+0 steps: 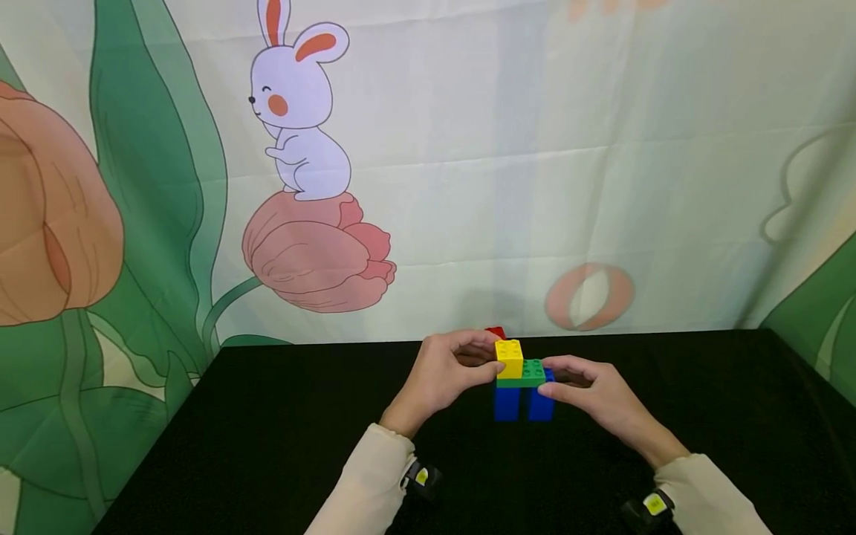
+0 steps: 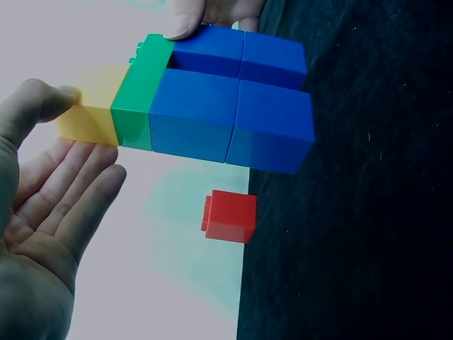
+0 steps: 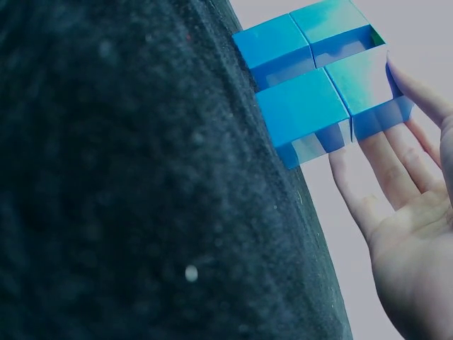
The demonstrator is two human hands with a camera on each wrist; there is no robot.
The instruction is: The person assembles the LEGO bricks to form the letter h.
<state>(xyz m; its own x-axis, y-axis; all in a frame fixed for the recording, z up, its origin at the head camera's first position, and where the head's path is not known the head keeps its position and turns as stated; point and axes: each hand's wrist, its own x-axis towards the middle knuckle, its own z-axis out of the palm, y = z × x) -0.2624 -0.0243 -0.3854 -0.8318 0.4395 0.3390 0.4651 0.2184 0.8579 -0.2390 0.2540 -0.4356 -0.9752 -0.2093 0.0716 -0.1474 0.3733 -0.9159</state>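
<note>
A small gate of toy building blocks stands on the black table. Two columns of stacked blue blocks [image 1: 507, 403] carry a flat green block [image 1: 535, 370]. On the green block's left end sits a yellow block [image 1: 510, 360], which my left hand [image 1: 455, 371] pinches between thumb and fingers; the left wrist view shows the yellow block [image 2: 90, 117] from the side. My right hand [image 1: 595, 388] holds the upper blue block [image 3: 361, 81] of the right column, thumb on the near side and fingers behind. A red block [image 1: 495, 332] lies behind the gate, partly hidden by it.
The black tabletop [image 1: 301, 446] ends at a pale cloth backdrop [image 1: 455, 223], printed with a rabbit and tulips, just behind the blocks. Dark wrist cameras [image 1: 423, 478] sit on both sleeves.
</note>
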